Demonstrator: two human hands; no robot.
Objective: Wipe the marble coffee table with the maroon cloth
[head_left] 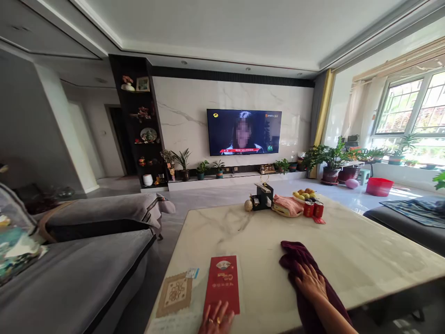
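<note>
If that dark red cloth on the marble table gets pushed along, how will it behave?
The dark red cloth lies rumpled under the right hand, so it is probably soft and floppy, bunching rather than sliding stiffly. The table looks glossy, so it should glide easily. Lifted, it would likely droop and feel light.

- I see the left hand (216,320) low at the frame's bottom edge, palm down, fingers spread flat, rings on two fingers.
- I see the right hand (310,281) further forward, palm down, fingers extended and slightly fanned.
- Right forearm bare, running back toward lower right corner.
</note>
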